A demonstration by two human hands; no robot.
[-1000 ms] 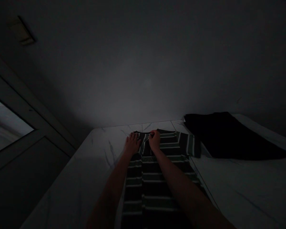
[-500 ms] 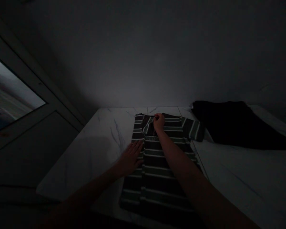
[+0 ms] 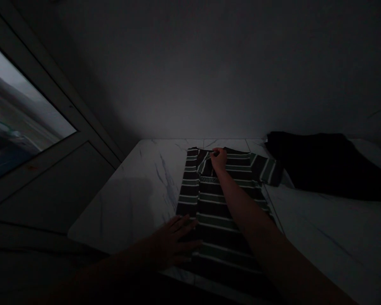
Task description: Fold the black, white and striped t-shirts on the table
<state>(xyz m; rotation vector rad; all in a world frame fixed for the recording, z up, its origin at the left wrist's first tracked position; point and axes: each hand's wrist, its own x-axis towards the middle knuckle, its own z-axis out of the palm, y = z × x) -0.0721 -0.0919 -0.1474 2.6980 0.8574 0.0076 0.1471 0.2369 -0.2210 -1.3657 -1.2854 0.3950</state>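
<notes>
A dark shirt with green and white stripes (image 3: 212, 220) lies on the white marbled table (image 3: 139, 182), its left side folded inward and a short sleeve spread out to the right. At the collar, my right hand (image 3: 219, 159) is closed, pinching the cloth. My left hand (image 3: 178, 241) rests with spread fingers on the lower left part of the folded side. My right forearm hides some of the shirt's middle, and the lower hem is lost in darkness.
Black cloth (image 3: 324, 165) lies at the table's back right. A grey wall (image 3: 209, 76) stands behind the table. On the left is a door or panel (image 3: 60, 156) with a window. The scene is very dim.
My left hand has slid down the shirt toward the near edge, its fingers now wider apart. My right hand still holds the collar. The view has shifted a little to the left.
</notes>
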